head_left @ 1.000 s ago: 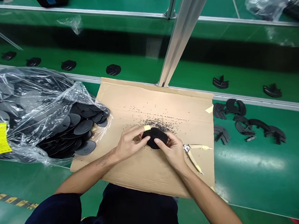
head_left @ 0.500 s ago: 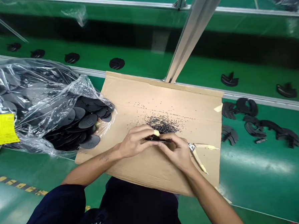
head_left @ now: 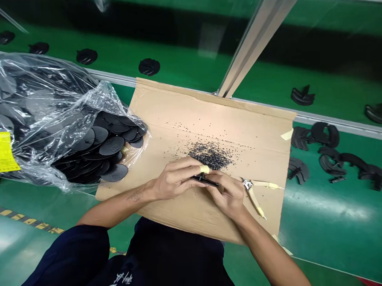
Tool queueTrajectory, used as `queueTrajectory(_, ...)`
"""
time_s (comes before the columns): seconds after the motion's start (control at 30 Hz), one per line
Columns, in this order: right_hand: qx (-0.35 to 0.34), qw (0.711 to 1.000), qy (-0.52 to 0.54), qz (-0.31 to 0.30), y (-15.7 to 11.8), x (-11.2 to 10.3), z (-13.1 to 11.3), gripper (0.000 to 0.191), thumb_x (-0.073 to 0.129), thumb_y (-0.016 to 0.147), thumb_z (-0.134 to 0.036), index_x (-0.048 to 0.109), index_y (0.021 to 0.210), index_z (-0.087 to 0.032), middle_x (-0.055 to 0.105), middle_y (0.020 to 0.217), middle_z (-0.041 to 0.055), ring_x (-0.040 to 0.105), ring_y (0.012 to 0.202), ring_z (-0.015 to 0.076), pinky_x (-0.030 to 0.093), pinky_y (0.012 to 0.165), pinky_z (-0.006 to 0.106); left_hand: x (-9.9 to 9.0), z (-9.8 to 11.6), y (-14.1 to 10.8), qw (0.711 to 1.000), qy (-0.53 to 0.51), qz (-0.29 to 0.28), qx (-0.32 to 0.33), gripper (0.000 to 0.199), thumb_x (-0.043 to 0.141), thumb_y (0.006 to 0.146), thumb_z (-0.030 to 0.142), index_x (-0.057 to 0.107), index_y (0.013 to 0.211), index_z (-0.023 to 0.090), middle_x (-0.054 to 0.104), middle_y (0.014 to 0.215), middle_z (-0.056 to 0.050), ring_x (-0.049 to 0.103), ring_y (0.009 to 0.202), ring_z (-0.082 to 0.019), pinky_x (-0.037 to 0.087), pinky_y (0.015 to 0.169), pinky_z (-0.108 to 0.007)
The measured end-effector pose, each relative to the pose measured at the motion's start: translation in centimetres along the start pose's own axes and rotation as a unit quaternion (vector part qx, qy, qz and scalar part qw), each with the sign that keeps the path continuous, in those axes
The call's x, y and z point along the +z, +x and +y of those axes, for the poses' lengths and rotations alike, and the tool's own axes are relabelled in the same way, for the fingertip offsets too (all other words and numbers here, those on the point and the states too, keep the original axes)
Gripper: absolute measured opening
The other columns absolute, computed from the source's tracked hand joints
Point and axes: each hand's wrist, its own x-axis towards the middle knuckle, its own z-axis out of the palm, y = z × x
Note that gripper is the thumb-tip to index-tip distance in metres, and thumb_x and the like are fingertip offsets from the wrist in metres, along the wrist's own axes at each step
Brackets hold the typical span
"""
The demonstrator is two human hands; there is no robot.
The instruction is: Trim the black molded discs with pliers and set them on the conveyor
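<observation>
Between my two hands is a thin black plastic disc [head_left: 206, 180], seen nearly edge-on and partly covered by fingers. My left hand [head_left: 180, 177] is closed on its left side; yellow tape wraps one fingertip. My right hand [head_left: 228, 192] grips the right side, fingers bent around it. Just beyond the hands a heap of tiny black bits [head_left: 211, 154] is scattered on a cardboard sheet [head_left: 182, 218]. A pair of nippers [head_left: 253, 193] with pale yellow handles lies spread on the cardboard, right of my right hand.
At left, a clear plastic bag [head_left: 57, 107] spills many black discs [head_left: 112, 146] onto the cardboard's edge. Curved black parts [head_left: 329, 161] lie on the green bench at right. A metal post [head_left: 256, 41] rises behind the cardboard. More black parts [head_left: 149, 66] line the back.
The black disc has tilted between my hands, its right end now lower, so more of it shows. My view has shifted slightly; the nippers and heap rest as before.
</observation>
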Motion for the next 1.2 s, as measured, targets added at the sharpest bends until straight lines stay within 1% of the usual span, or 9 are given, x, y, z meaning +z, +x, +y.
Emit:
queueTrajectory(0.17,0.003,1.0,0.005,-0.008,-0.04,0.03,0.0,0.009,0.063,0.093,-0.011,0.064,0.095,-0.019,0.076,0.093,0.007,0.075,0.083,0.0165,0.062,0.07,0.025,0.15,-0.16,-0.25,1.0,-0.008,0.014,0.01,0.024,0.073,0.091,0.027,0.069,0.109,0.012,0.073,0.093,-0.01,0.068,0.081,-0.015,0.06,0.071,-0.028)
queueTrajectory(0.27,0.004,1.0,0.002,-0.003,-0.1,0.12,0.08,0.009,0.064,0.092,-0.01,0.065,0.095,-0.019,0.076,0.095,0.0079,0.075,0.085,0.0175,0.063,0.073,0.026,0.14,-0.14,-0.23,1.0,-0.012,0.014,0.005,0.022,0.069,0.094,0.027,0.069,0.111,0.013,0.073,0.094,-0.01,0.069,0.082,-0.015,0.06,0.071,-0.028)
queueTrajectory(0.43,0.014,1.0,0.021,-0.017,-0.1,0.25,0.05,0.008,0.064,0.093,-0.012,0.064,0.092,-0.02,0.076,0.094,0.0071,0.075,0.082,0.0171,0.063,0.071,0.026,0.06,-0.31,-0.35,1.0,-0.01,0.025,0.013,0.025,0.077,0.088,0.028,0.07,0.109,0.015,0.074,0.09,-0.008,0.069,0.08,-0.014,0.06,0.07,-0.027)
queueTrajectory(0.6,-0.004,1.0,0.008,-0.008,-0.03,0.18,0.03,0.009,0.066,0.091,-0.011,0.065,0.094,-0.019,0.075,0.092,0.0077,0.074,0.082,0.0169,0.062,0.07,0.025,0.2,-0.6,-0.39,0.999,-0.001,0.022,0.042,0.024,0.066,0.096,0.029,0.067,0.117,0.016,0.074,0.093,-0.009,0.069,0.08,-0.014,0.06,0.07,-0.027)
queueTrajectory(0.8,0.022,0.999,0.027,-0.017,0.01,0.19,-0.14,0.005,0.066,0.092,-0.015,0.067,0.091,-0.02,0.077,0.094,0.0077,0.074,0.079,0.0168,0.062,0.069,0.026,0.19,-0.03,-0.26,0.999,-0.001,0.031,0.023,0.019,0.076,0.089,0.027,0.07,0.101,0.013,0.074,0.087,-0.008,0.069,0.077,-0.014,0.06,0.07,-0.027)
queueTrajectory(0.87,0.031,0.999,0.031,-0.019,-0.03,0.2,-0.19,0.004,0.066,0.093,-0.017,0.068,0.091,-0.019,0.077,0.094,0.008,0.074,0.079,0.017,0.062,0.07,0.026,0.11,0.1,-0.22,0.999,-0.005,0.029,0.013,0.018,0.075,0.09,0.028,0.07,0.1,0.014,0.074,0.086,-0.008,0.069,0.077,-0.014,0.059,0.07,-0.026)
queueTrajectory(1.03,0.061,0.997,0.041,-0.002,-0.15,0.22,-0.09,0.007,0.067,0.094,-0.024,0.071,0.091,-0.019,0.078,0.091,0.0073,0.074,0.076,0.0177,0.062,0.069,0.028,0.25,0.07,-0.13,0.999,-0.032,0.001,-0.014,0.033,0.072,0.089,0.044,0.071,0.107,0.016,0.073,0.091,-0.008,0.068,0.081,-0.016,0.058,0.074,-0.031)
queueTrajectory(1.13,0.062,0.997,0.048,-0.001,-0.01,0.25,-0.1,0.007,0.066,0.095,-0.025,0.071,0.094,-0.02,0.077,0.093,0.0067,0.074,0.079,0.0176,0.062,0.071,0.028,0.5,0.0,-0.19,0.999,-0.035,0.005,-0.023,0.029,0.071,0.092,0.038,0.07,0.112,0.018,0.074,0.093,-0.007,0.068,0.088,-0.017,0.059,0.08,-0.034)
queueTrajectory(1.2,0.067,0.997,0.024,-0.019,0.22,-0.07,-0.28,0.01,0.063,0.096,-0.025,0.07,0.102,-0.02,0.077,0.098,0.0074,0.074,0.085,0.0187,0.062,0.076,0.031,0.57,-0.08,-0.29,0.999,-0.034,0.017,-0.03,0.025,0.069,0.094,0.031,0.07,0.115,0.017,0.073,0.095,-0.008,0.068,0.09,-0.017,0.059,0.08,-0.033)
